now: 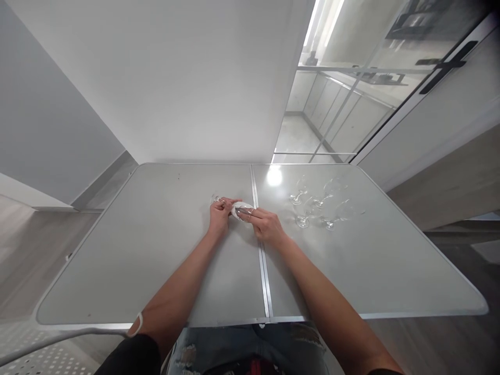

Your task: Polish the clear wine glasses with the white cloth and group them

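Observation:
A clear stemmed glass [214,198] lies sideways between my hands, just left of the table's metal seam, with its foot toward the left. My left hand [221,214] is closed around its stem. Toward the right, my right hand [266,224] grips the bowl end with bent fingers. Something white and soft-looking, like a tissue or cloth [236,209], shows between the two hands at the bowl. Whether it sits inside the bowl or around it I cannot tell, as the fingers partly cover it.
On the right half of the pale folding table [128,260] stand several clear stemmed glasses [302,221], close together. A metal seam [264,276] divides the tabletop. Behind it rise a white wall [203,78] and a glazed door. A grey cable [70,336] runs at the lower left.

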The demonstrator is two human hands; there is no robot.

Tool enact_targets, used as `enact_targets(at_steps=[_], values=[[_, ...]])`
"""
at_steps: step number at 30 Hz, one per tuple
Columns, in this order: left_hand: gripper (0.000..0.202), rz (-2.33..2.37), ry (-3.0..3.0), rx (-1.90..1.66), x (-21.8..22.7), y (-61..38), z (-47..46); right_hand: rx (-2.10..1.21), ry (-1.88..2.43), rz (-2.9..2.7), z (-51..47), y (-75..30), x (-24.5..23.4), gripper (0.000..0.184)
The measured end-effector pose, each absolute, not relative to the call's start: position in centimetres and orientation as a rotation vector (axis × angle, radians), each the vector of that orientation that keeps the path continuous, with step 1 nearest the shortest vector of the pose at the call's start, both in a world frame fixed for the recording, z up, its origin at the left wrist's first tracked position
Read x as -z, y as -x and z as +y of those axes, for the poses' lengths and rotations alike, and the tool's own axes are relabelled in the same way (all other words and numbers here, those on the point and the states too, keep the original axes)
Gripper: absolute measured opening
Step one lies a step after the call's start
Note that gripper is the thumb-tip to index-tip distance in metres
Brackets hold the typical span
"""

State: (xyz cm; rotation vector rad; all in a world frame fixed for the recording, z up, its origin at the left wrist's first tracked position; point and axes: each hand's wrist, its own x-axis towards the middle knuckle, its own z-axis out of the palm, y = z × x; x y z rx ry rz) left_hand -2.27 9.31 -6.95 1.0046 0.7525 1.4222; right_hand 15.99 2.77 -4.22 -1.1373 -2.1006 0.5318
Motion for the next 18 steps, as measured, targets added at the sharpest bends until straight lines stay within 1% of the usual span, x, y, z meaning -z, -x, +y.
enact_targets(at_steps=[4,5,8,9,12,14,16,18], values=[[0.039,0.686,-0.976,-1.395,6.7,2.3,9.2,-0.723,1.026,-1.910,2.6,-15.1,3.9,0.050],[0.038,0.661,-0.976,-1.378,6.7,2.2,9.1,-0.766,0.986,-1.822,2.5,-14.9,3.9,0.046],[0.034,0.550,-0.983,-1.289,6.3,2.2,8.7,-0.846,0.945,-1.499,2.5,-14.7,3.8,0.024],[0.035,0.507,-0.993,-1.242,6.2,2.3,8.6,-0.867,0.955,-1.386,2.5,-14.9,3.8,0.022],[0.043,0.412,-1.017,-1.051,5.7,2.6,8.3,-0.933,0.949,-1.077,2.8,-16.3,3.9,0.024],[0.048,0.381,-0.964,-0.926,5.6,2.8,8.3,-0.959,0.901,-0.980,3.2,-17.5,3.8,0.025],[0.050,0.364,-0.859,-0.795,5.7,3.1,8.6,-0.966,0.873,-1.032,3.5,-18.6,3.6,0.025],[0.060,0.353,-0.793,-0.643,5.9,3.3,8.8,-0.971,0.857,-1.205,3.6,-19.2,3.3,0.025]])
